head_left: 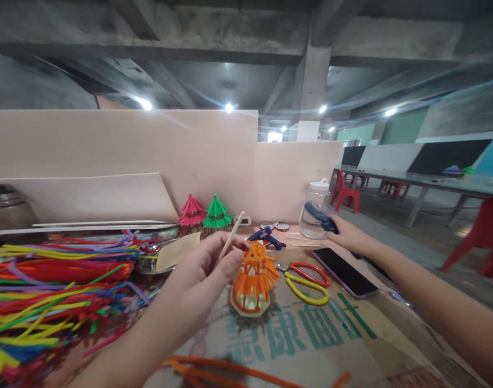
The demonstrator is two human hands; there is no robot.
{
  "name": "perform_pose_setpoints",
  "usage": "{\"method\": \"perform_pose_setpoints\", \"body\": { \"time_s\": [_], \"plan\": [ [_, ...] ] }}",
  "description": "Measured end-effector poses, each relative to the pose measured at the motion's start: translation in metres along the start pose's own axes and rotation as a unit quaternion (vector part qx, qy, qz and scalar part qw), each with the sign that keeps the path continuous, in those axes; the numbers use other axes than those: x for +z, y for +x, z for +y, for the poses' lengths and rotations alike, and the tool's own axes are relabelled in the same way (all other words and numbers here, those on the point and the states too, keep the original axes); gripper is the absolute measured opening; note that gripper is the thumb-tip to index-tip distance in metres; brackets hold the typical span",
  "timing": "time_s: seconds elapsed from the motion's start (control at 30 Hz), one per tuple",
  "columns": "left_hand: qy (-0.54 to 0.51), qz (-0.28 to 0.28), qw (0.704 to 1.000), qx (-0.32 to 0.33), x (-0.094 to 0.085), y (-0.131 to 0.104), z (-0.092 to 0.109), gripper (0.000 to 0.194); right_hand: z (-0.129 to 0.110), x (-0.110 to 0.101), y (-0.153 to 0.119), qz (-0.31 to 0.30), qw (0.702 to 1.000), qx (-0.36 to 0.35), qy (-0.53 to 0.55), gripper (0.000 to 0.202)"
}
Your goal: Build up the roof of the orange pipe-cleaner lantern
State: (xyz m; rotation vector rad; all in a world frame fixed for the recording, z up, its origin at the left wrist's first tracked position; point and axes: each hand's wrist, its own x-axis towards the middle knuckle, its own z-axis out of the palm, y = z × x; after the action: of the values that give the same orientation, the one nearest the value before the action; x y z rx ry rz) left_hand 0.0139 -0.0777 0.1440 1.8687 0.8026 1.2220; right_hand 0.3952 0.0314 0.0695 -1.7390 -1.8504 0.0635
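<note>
A thin wooden stick [233,234] is pinched in my left hand [218,264], pointing upward. Just right of those fingers stands an orange pipe-cleaner model [257,275] on a pale octagonal base, on the cardboard. Out to the right, my right hand [339,233] is closed round the handle of a dark blue tool [319,216], which looks like a glue gun, in front of a clear jar [312,207] with a white lid. A second blue glue gun [266,236] lies behind the orange model.
Red-and-yellow-handled scissors [307,284] and a black phone [346,272] lie right of the model. Colourful pipe cleaners [56,285] cover the left side. Pink [191,211] and green [217,213] paper-like trees stand behind. Orange strips [230,369] lie at the front edge.
</note>
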Motion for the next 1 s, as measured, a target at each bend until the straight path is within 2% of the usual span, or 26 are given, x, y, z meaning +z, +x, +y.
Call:
{"method": "perform_pose_setpoints", "body": {
  "time_s": [0.07,0.13,0.17,0.2,0.23,0.27,0.3,0.37,0.4,0.47,0.53,0.63,0.7,0.77,0.83,0.93,1.0],
  "plan": [
    [0.052,-0.006,0.999,0.013,0.005,-0.001,-0.001,0.022,-0.026,-0.015,-0.020,0.057,0.996,0.018,0.073,0.030],
    [0.119,-0.033,0.992,0.025,0.011,-0.005,-0.005,0.024,-0.068,-0.024,-0.040,0.097,0.980,0.003,0.175,0.033],
    [0.156,-0.048,0.986,0.034,0.015,-0.008,-0.007,0.026,-0.093,-0.028,-0.049,0.126,0.924,-0.015,0.360,0.028],
    [0.195,-0.062,0.978,0.042,0.018,-0.011,-0.009,0.029,-0.119,-0.030,-0.058,0.117,0.850,-0.032,0.513,0.026],
    [0.232,-0.070,0.969,0.050,0.021,-0.013,-0.010,0.034,-0.144,-0.030,-0.066,0.099,0.783,-0.037,0.613,0.025],
    [0.264,-0.075,0.960,0.056,0.024,-0.016,-0.012,0.040,-0.166,-0.030,-0.074,0.079,0.730,-0.038,0.678,0.025],
    [0.289,-0.076,0.952,0.061,0.027,-0.018,-0.012,0.048,-0.185,-0.029,-0.081,0.064,0.691,-0.034,0.720,0.023],
    [0.318,-0.075,0.943,0.069,0.031,-0.020,-0.013,0.061,-0.212,-0.023,-0.092,0.058,0.634,-0.026,0.771,0.018],
    [0.326,-0.071,0.940,0.073,0.033,-0.021,-0.013,0.063,-0.221,-0.018,-0.096,0.062,0.615,-0.025,0.786,0.016],
    [0.347,-0.055,0.933,0.074,0.036,-0.020,-0.014,0.058,-0.230,-0.009,-0.102,0.071,0.589,-0.026,0.805,0.014],
    [0.370,-0.043,0.926,0.063,0.038,-0.019,-0.016,0.046,-0.234,-0.001,-0.105,0.078,0.577,-0.030,0.812,0.012],
    [0.356,-0.074,0.930,0.055,0.040,-0.019,-0.019,0.035,-0.232,0.002,-0.105,0.076,0.579,-0.039,0.811,0.008],
    [0.311,-0.116,0.941,0.070,0.039,-0.019,-0.019,0.044,-0.224,-0.004,-0.103,0.047,0.587,-0.056,0.806,0.007],
    [0.269,-0.144,0.949,0.087,0.034,-0.019,-0.017,0.051,-0.211,-0.013,-0.100,0.002,0.609,-0.080,0.789,0.012],
    [0.250,-0.133,0.955,0.086,0.026,-0.018,-0.013,0.044,-0.195,-0.022,-0.099,-0.030,0.665,-0.105,0.738,0.018],
    [0.231,-0.044,0.968,0.086,0.013,-0.016,-0.009,0.025,-0.172,-0.027,-0.102,-0.035,0.805,-0.135,0.577,0.028],
    [0.216,0.003,0.972,0.096,0.007,-0.016,-0.007,0.029,-0.163,-0.025,-0.105,-0.021,0.892,-0.158,0.424,0.029]
  ]
}}
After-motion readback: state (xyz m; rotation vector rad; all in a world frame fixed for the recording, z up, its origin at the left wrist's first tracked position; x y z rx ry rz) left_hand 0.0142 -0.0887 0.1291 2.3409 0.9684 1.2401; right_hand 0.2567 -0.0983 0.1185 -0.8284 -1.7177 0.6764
